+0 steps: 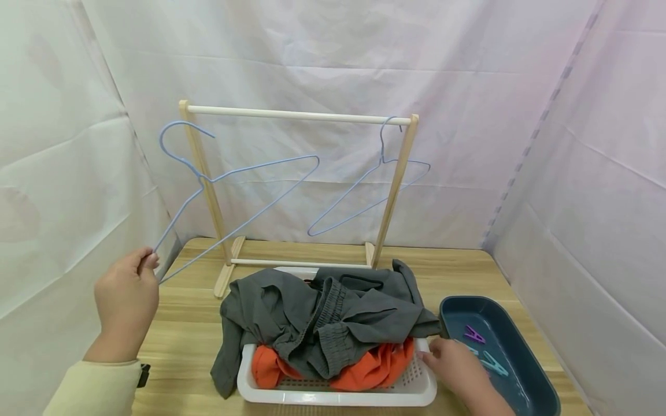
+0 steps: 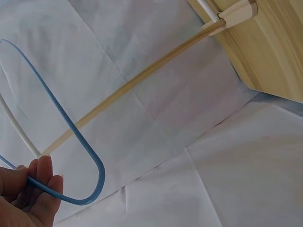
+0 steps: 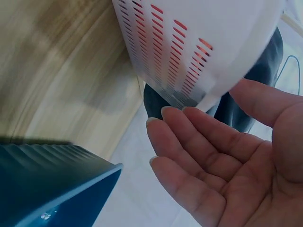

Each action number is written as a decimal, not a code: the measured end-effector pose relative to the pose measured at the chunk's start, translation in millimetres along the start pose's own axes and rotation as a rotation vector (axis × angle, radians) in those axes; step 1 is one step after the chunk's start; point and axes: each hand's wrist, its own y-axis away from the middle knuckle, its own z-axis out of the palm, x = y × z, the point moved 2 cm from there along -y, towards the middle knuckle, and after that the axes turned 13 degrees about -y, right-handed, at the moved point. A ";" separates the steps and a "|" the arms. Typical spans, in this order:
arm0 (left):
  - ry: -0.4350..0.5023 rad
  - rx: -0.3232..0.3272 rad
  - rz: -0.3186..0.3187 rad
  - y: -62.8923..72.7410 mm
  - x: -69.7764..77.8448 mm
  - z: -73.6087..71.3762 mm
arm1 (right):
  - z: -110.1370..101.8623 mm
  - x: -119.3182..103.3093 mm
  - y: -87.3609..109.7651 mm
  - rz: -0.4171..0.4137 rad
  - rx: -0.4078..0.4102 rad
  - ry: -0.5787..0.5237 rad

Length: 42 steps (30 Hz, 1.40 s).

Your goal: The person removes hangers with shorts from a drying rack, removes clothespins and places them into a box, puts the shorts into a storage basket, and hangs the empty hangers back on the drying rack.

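Note:
My left hand (image 1: 127, 292) pinches a light blue clothes hanger (image 1: 255, 167) near one lower corner, holding it up at the left in front of the rack. In the left wrist view, the hanger's bent corner (image 2: 100, 177) juts out past the fingers. At the right side of the white laundry basket (image 1: 338, 398), my right hand (image 1: 460, 367) has its thumb right at the rim. Its fingers (image 3: 203, 142) are loosely extended beside the slotted wall in the right wrist view. A dark grey garment (image 1: 364, 312) with elastic cuffs lies over an orange garment (image 1: 374, 370) in the basket.
Behind the basket stands a wooden rack (image 1: 296, 114), with a second blue hanger (image 1: 346, 196) on its right end. A dark blue tray (image 1: 525, 352) holding purple and teal clothespins (image 1: 491, 364) is at the right. White fabric walls (image 1: 583, 190) surround the wooden table (image 1: 177, 346).

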 end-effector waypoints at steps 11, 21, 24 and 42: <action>-0.023 -0.048 0.002 -9.3 0.5 1.0 | 10.5 6.0 -3.7 0.057 -0.034 -0.069; -0.027 -0.070 0.019 -24.7 4.8 5.8 | 12.7 14.6 -6.0 0.075 -0.045 -0.164; -0.032 -0.093 0.018 -28.5 6.0 8.2 | 13.2 16.8 -7.5 0.080 -0.053 -0.189; -0.066 -0.153 0.074 -58.0 16.1 19.6 | 15.0 21.8 -12.0 0.100 -0.076 -0.222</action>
